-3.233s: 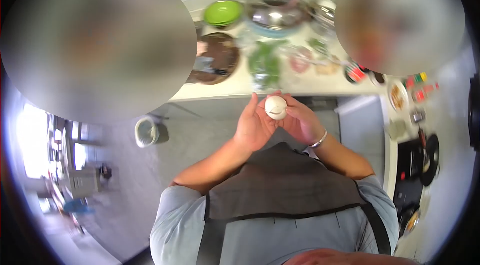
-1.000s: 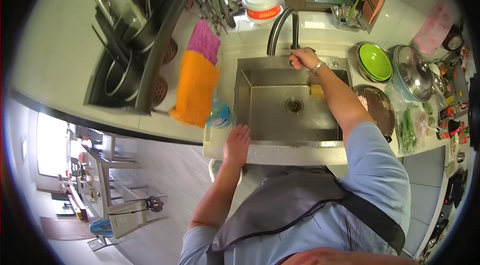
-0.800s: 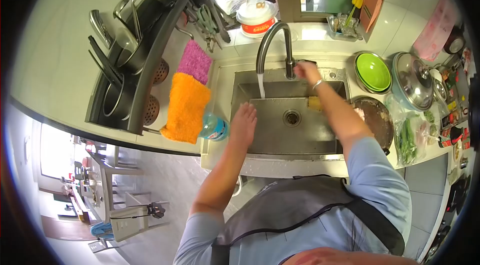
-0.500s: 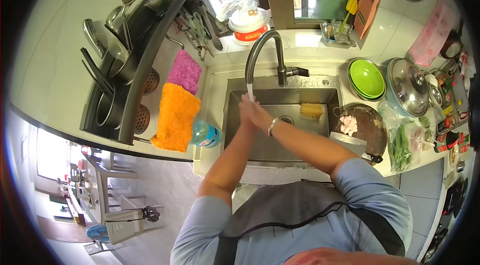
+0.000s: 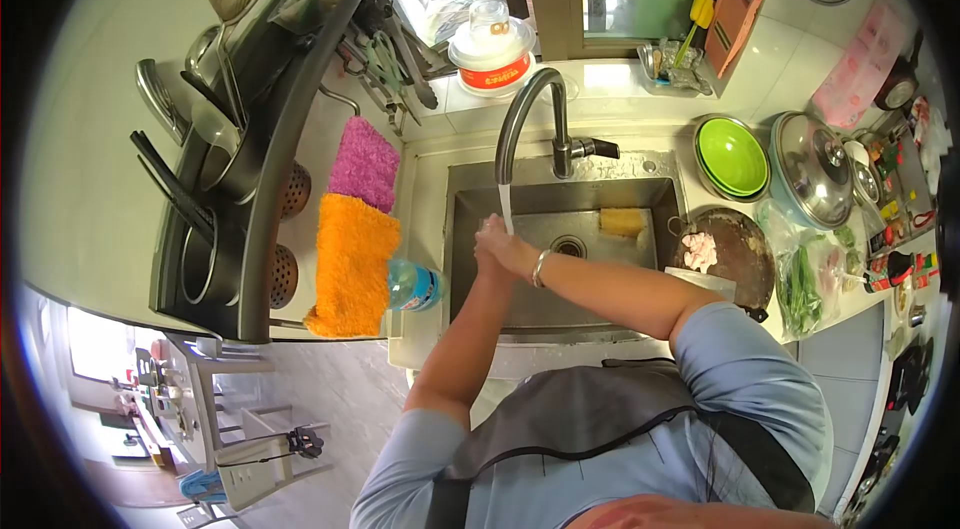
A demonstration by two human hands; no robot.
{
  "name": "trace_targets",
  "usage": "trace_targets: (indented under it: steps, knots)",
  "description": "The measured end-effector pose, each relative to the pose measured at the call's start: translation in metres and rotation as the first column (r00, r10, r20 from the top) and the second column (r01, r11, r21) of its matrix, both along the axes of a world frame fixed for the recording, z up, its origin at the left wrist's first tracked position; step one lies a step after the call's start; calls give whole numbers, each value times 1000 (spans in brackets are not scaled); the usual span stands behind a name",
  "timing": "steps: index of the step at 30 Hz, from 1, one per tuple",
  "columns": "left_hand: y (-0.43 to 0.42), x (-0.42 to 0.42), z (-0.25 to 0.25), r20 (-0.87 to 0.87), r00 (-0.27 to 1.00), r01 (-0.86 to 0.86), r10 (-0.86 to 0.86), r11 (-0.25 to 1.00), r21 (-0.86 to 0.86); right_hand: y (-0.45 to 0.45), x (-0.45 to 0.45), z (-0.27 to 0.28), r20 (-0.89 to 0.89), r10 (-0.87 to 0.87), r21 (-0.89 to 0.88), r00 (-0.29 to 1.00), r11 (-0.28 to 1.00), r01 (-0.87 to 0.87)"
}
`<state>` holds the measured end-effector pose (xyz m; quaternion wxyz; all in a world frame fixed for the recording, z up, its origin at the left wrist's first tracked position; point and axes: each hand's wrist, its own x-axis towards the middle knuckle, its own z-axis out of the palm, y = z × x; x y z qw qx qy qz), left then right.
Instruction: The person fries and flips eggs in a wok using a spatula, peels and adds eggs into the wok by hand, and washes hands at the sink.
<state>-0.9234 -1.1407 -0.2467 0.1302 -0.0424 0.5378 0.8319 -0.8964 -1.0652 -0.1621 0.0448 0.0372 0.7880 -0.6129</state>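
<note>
Over the sink [image 5: 470, 294], my left hand [image 5: 486, 246] and my right hand [image 5: 514, 254] are pressed together. The right hand, with a bracelet [image 5: 540, 267] at its wrist, wraps across the left. Most of the left fingers are hidden. Just above them, water [image 5: 505, 209] runs from the curved faucet [image 5: 530, 94]. A yellow sponge [image 5: 622, 221] lies in the basin, right of the drain [image 5: 569, 248].
Left of the sink stand a blue bottle [image 5: 413, 286] and hanging orange [image 5: 355, 264] and purple cloths [image 5: 364, 164]. To the right are green bowls [image 5: 733, 157], a lidded pot [image 5: 812, 169], and a round board [image 5: 745, 254] with raw meat [image 5: 699, 250] and a cleaver [image 5: 705, 283].
My joined hands have moved slightly down and toward me, lower below the faucet's mouth. They remain pressed together, and the water still runs. The camera view has shifted a little.
</note>
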Motion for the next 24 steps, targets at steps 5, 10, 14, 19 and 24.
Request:
trace_targets:
  steps: [5,10,14,19,24]
  knots:
    - [20,19,62,277,961,-56,11,987,154,26,-12,18,236,5,-8,972,1000,-4]
    - [-13,-15,-21,181,973,21,-144,833,554,6,-2,-35,-1,-48,0,999,999,48]
    - [-19,-28,-32,360,910,59,-207,923,381,13,-13,-51,65,-142,-43,988,988,145]
    - [-11,-18,-55,394,884,141,-251,947,288,16,-18,-38,60,-101,158,993,983,90]
    - [11,-16,-10,437,873,409,-219,816,-409,51,-6,-39,-30,47,147,998,988,-42]
